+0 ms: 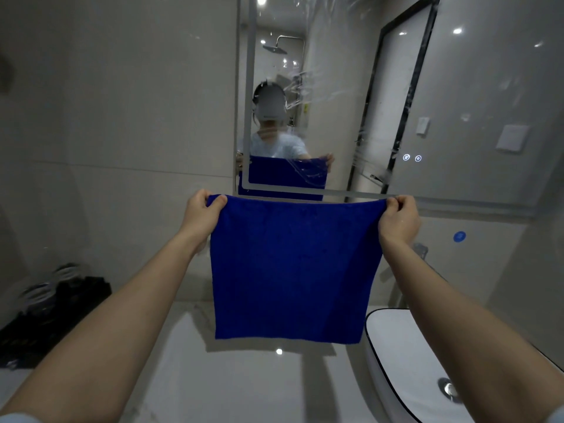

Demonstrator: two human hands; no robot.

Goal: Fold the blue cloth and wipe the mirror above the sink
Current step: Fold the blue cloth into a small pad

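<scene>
Fingers [218, 203] of my left hand [200, 215] curl round one top corner of the blue cloth [293, 270]; my right hand [399, 221] pinches the other. Cloth hangs flat (top edge taut) over the counter [244, 380], below the streaked mirror [335, 87], left of the sink [406, 355].

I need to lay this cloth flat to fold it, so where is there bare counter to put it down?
The pale counter directly below the hanging blue cloth is bare, bordered by the dark items on the left and the sink on the right. It is crowded only at that left corner.
</scene>
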